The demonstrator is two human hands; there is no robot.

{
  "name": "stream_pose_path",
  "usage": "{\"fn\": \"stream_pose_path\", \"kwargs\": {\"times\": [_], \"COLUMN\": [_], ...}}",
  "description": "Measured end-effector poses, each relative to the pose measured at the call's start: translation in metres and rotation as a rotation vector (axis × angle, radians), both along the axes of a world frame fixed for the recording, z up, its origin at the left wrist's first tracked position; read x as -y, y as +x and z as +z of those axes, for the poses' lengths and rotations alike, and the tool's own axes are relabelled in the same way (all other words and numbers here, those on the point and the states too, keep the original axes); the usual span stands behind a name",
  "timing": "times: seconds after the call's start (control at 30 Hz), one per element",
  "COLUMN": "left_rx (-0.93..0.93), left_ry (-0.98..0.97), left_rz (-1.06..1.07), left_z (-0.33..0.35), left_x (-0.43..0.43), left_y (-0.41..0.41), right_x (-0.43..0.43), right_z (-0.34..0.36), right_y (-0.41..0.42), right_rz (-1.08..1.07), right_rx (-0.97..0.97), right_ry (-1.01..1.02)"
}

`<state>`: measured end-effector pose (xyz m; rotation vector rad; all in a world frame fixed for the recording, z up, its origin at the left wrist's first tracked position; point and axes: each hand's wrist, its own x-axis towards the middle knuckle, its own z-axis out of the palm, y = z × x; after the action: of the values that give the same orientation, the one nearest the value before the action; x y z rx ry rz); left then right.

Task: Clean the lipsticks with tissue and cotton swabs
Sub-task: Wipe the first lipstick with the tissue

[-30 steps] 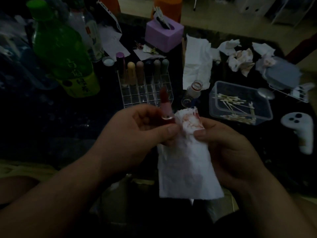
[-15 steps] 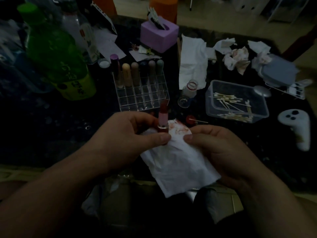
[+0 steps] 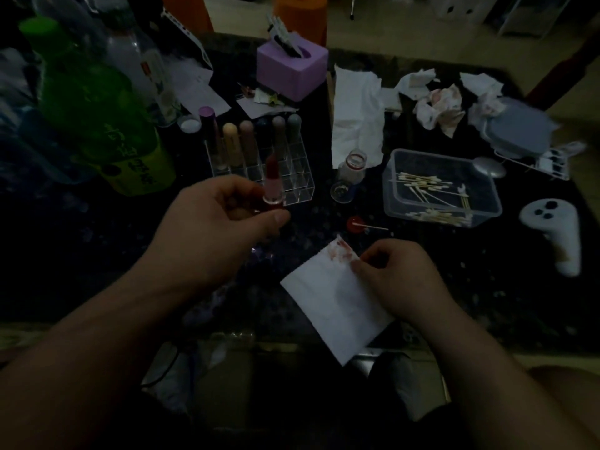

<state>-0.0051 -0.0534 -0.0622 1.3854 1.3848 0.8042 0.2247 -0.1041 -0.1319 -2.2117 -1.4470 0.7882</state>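
My left hand grips an uncapped red lipstick upright by its base, in front of the clear lipstick rack. My right hand pinches a white tissue with red smears at its upper corner, low over the table's near edge. The two hands are apart. Several capped lipsticks stand in the rack's back row. A clear box of cotton swabs sits to the right. One used swab lies across a small red cap between the hands and the box.
A green bottle and a clear bottle stand at left. A purple tissue box, a loose tissue sheet, crumpled stained tissues, a small jar and a white controller crowd the dark table.
The hands have separated. My left hand lifted the lipstick up and left, away from the tissue. My right hand carried the tissue down and right.
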Motion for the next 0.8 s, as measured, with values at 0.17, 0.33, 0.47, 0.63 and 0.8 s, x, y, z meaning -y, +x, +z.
{"fn": "stream_pose_path", "kwargs": {"times": [0.17, 0.33, 0.47, 0.63, 0.8], "left_rx": [0.069, 0.116, 0.127, 0.223, 0.402], "left_ry": [0.036, 0.014, -0.063, -0.135, -0.216], "left_rz": [0.089, 0.123, 0.047, 0.004, 0.073], "left_z": [0.000, -0.001, -0.002, -0.001, 0.005], "left_x": [-0.015, -0.018, -0.016, -0.013, -0.017], "left_y": [-0.009, -0.014, -0.020, -0.022, -0.017], "right_x": [-0.004, -0.007, -0.007, -0.013, -0.017], "right_z": [-0.013, -0.022, -0.018, 0.011, 0.051], "right_y": [-0.009, -0.018, -0.019, -0.012, -0.012], "right_rz": [-0.018, 0.067, 0.014, -0.192, 0.043], "right_rx": [0.032, 0.204, 0.333, -0.038, 0.109], "right_ry": [0.094, 0.221, 0.302, 0.104, -0.013]}}
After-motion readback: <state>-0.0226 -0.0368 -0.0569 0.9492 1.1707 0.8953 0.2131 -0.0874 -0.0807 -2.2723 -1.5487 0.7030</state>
